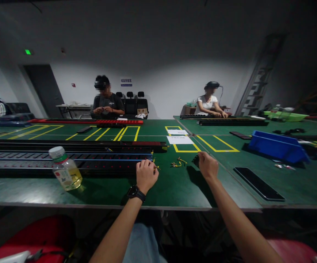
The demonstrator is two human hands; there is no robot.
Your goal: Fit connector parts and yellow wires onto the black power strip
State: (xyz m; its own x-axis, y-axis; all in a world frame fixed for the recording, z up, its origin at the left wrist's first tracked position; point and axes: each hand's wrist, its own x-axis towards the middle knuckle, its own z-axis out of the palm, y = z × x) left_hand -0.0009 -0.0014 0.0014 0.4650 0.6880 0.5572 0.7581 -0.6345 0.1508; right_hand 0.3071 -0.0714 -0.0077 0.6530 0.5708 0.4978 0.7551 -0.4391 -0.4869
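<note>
My left hand point(146, 174) is closed in a loose fist at the right end of a long black rail assembly point(65, 160), with something small and yellow at its fingertips. My right hand point(207, 165) is curled around a small black part point(195, 160) on the green table point(175, 186). A few yellow wire ties point(177, 163) lie between the two hands. A black watch sits on my left wrist.
A plastic bottle of yellow drink point(65, 170) stands at the left. A phone point(258, 183) lies at the right, a blue bin point(277, 147) behind it. White papers point(179, 139) sit in yellow-taped boxes. Two people work at the far side, another at the far left.
</note>
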